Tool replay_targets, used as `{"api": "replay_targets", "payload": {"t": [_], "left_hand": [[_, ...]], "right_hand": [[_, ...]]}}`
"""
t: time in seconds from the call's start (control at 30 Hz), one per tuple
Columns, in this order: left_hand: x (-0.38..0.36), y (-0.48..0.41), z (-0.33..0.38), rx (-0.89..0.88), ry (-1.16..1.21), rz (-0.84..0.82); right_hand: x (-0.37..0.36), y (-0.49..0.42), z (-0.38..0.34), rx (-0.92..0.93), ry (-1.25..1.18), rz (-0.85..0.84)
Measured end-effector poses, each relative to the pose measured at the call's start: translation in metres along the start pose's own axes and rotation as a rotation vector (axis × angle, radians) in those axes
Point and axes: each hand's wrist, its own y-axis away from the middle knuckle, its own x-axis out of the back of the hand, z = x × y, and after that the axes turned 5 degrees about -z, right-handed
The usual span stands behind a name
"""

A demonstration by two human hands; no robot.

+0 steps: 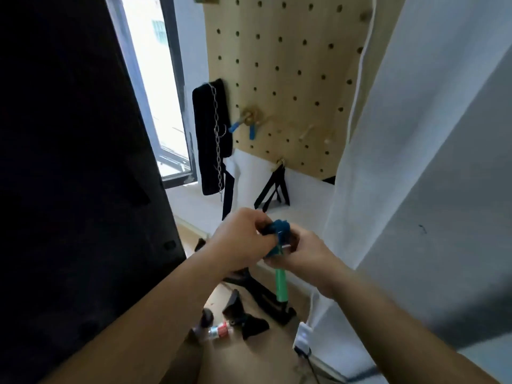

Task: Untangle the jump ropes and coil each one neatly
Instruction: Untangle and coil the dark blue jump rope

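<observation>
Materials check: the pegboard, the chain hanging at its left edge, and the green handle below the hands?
Pegboard: looks like light wood or plywood, with a matte pale tan face and drilled holes.
Chain: metal, with silvery links that glint.
Green handle: probably plastic or foam, smooth and evenly mint-coloured; the blur leaves it open.

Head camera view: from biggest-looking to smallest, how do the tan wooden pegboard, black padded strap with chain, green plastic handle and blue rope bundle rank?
1. Tan wooden pegboard
2. Black padded strap
3. Green plastic handle and blue rope bundle look about alike; each is partly hidden, so they stay unranked.
</observation>
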Motion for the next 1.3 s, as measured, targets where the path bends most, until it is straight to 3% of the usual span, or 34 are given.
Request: {"api": "replay_targets", "payload": {"t": [0.13,0.37,0.53,0.77,1.07,1.2,1.3], "left_hand": [[0.043,-0.078,-0.009,-0.030,0.057,-0.008],[0.083,-0.187,-0.025,0.069,0.490,0.078],[0.100,-0.251,-0.022,0.040,0.501,0.154],[0.126,-0.344,-0.043,0.026,0.363,0.257],[0.113,-0.420,-0.069,0.008,0.156,0.257],[0.100,-0.434,-0.081,0.010,0.225,0.230],[0.098,-0.444,-0.088,0.022,0.302,0.232]], "right_hand": [[0.025,-0.074,-0.032,-0.027,-0.035,0.042],[0.082,-0.177,-0.080,-0.026,-0.153,0.006],[0.107,-0.258,-0.089,-0.051,-0.259,0.056],[0.134,-0.346,-0.134,0.090,0.360,0.047],[0.155,-0.418,-0.139,-0.001,0.694,0.033],[0.153,-0.430,-0.134,0.001,1.018,0.115],[0.156,-0.433,-0.132,0.042,1.129,0.152]]}}
